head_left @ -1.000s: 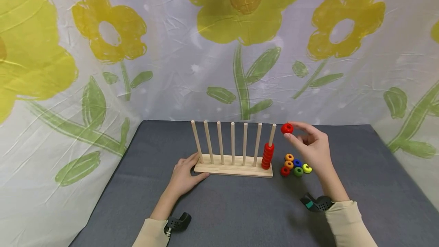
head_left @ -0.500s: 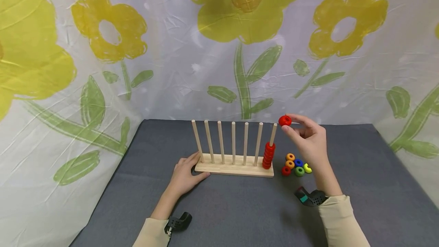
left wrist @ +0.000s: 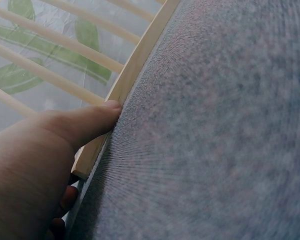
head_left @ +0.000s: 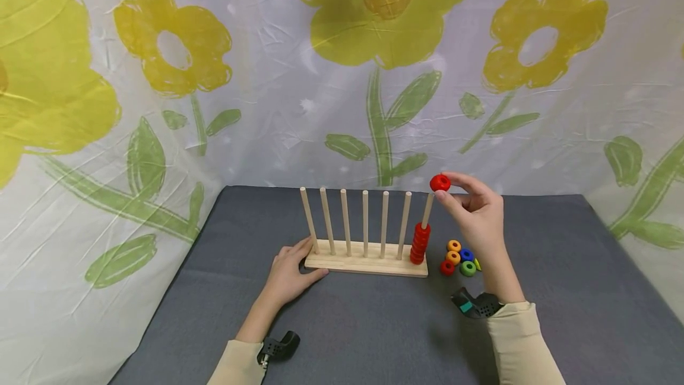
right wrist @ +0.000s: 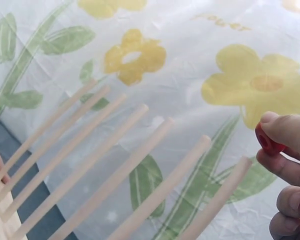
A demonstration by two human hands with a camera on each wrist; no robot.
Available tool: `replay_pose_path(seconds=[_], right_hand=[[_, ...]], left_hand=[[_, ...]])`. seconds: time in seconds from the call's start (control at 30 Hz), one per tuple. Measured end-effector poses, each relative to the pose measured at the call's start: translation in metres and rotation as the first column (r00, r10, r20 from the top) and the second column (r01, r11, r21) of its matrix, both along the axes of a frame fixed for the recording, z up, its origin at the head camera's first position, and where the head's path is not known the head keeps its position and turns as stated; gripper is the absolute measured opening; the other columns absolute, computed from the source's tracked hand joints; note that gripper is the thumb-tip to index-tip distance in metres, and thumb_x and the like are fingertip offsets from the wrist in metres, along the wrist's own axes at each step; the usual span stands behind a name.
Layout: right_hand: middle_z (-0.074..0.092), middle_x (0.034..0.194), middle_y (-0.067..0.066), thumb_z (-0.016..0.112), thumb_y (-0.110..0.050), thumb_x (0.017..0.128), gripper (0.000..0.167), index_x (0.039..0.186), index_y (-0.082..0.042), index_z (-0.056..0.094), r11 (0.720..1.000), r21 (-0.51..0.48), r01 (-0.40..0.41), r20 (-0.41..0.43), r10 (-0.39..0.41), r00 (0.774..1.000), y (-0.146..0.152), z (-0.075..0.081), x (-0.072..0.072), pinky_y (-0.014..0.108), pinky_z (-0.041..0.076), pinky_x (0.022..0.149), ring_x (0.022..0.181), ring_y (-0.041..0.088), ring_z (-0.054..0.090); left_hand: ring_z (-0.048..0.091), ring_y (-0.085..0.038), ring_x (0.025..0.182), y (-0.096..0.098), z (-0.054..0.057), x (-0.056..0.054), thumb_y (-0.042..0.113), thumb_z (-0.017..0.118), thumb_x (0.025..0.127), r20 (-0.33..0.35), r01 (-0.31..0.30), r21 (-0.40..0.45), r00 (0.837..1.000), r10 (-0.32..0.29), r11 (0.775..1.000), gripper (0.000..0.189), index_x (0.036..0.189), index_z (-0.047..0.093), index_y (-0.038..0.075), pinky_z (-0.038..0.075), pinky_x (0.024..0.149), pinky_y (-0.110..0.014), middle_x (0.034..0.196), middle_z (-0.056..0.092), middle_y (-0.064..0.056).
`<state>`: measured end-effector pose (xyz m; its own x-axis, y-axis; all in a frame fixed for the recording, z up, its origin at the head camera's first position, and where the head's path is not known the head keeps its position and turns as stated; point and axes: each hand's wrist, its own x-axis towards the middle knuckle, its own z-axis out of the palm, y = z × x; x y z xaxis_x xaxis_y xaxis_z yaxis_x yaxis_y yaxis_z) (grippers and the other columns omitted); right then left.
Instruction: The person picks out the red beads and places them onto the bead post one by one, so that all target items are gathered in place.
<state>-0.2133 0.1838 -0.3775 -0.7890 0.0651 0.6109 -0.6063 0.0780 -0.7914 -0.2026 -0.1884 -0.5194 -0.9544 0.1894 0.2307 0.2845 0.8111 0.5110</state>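
A wooden peg rack [head_left: 369, 263] with a row of upright pegs stands on the dark cloth. My left hand [head_left: 288, 275] holds its left end, thumb along the front edge and fingers at the end and behind; the left wrist view shows the thumb on the wooden base [left wrist: 135, 62]. Several red beads [head_left: 420, 243] are stacked on the rightmost peg [head_left: 427, 211]. Between thumb and fingertips, my right hand [head_left: 478, 212] pinches a red bead [head_left: 440, 183] just above that peg's top. In the right wrist view, the pinched bead [right wrist: 268, 140] sits apart from the peg tip.
Right of the rack lies a small cluster of loose beads: orange beads [head_left: 453, 251], a blue bead [head_left: 466, 255], a green bead [head_left: 468, 268], a red bead [head_left: 447, 267] and a partly hidden yellow bead [head_left: 478, 264]. A flower-printed curtain [head_left: 267, 106] hangs behind the table.
My right hand has moved left and upward with the red bead, from beside the rightmost peg to over its top. The left hand keeps its place on the rack.
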Motion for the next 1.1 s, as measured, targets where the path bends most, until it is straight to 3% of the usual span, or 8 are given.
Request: replay_pose_path(seconds=[0.2, 0.33, 0.53, 0.77, 1.1], right_hand=[[0.072, 0.081, 0.008, 0.072, 0.009, 0.090, 0.034, 0.124, 0.003, 0.071, 1.000, 0.014, 0.026, -0.002, -0.026, 1.000, 0.001, -0.003, 0.002, 0.029, 0.026, 0.042, 0.044, 0.014, 0.045], [0.071, 0.077, 0.007, 0.072, 0.009, 0.090, 0.035, 0.125, 0.001, 0.071, 0.999, 0.031, 0.022, 0.002, -0.022, 1.000, 0.001, -0.004, 0.001, 0.029, 0.026, 0.042, 0.045, 0.014, 0.044], [0.042, 0.052, 0.002, 0.072, 0.012, 0.089, 0.036, 0.124, 0.003, 0.070, 0.995, 0.097, 0.018, 0.001, -0.018, 1.000, -0.007, -0.001, 0.001, 0.029, 0.023, 0.040, 0.044, 0.012, 0.033], [0.033, 0.051, 0.002, 0.073, 0.009, 0.089, 0.033, 0.122, 0.006, 0.070, 0.988, 0.153, 0.036, -0.010, -0.035, 0.999, -0.019, 0.017, 0.016, 0.030, 0.020, 0.039, 0.044, 0.012, 0.027], [0.033, 0.052, 0.003, 0.073, 0.010, 0.089, 0.032, 0.121, 0.007, 0.070, 0.987, 0.159, 0.032, -0.008, -0.031, 0.999, -0.021, 0.019, 0.019, 0.031, 0.020, 0.039, 0.044, 0.013, 0.027]], left_hand=[[0.049, -0.036, 0.120, 0.000, 0.000, -0.001, 0.046, 0.081, 0.086, -0.007, 0.003, -0.001, 1.000, -0.003, 1.000, 0.085, 0.152, 0.048, 0.005, 0.037, 0.095, -0.056, 0.151, 0.049, -0.013], [0.048, -0.036, 0.122, 0.000, 0.001, 0.000, 0.047, 0.080, 0.086, 0.012, 0.003, 0.000, 1.000, -0.003, 1.000, 0.085, 0.153, 0.048, 0.006, 0.036, 0.097, -0.057, 0.152, 0.048, -0.012], [0.048, -0.037, 0.123, -0.001, 0.001, 0.000, 0.046, 0.080, 0.087, 0.010, 0.000, 0.006, 1.000, 0.000, 1.000, 0.084, 0.153, 0.048, 0.006, 0.036, 0.098, -0.057, 0.152, 0.048, -0.013], [0.047, -0.036, 0.123, 0.000, 0.002, 0.000, 0.047, 0.080, 0.087, 0.012, 0.001, 0.008, 1.000, -0.001, 1.000, 0.084, 0.153, 0.047, 0.007, 0.036, 0.096, -0.056, 0.152, 0.048, -0.013], [0.048, -0.036, 0.122, 0.000, 0.001, -0.001, 0.048, 0.080, 0.087, 0.013, 0.003, 0.003, 1.000, -0.003, 1.000, 0.085, 0.154, 0.046, 0.007, 0.036, 0.096, -0.056, 0.152, 0.048, -0.013]])
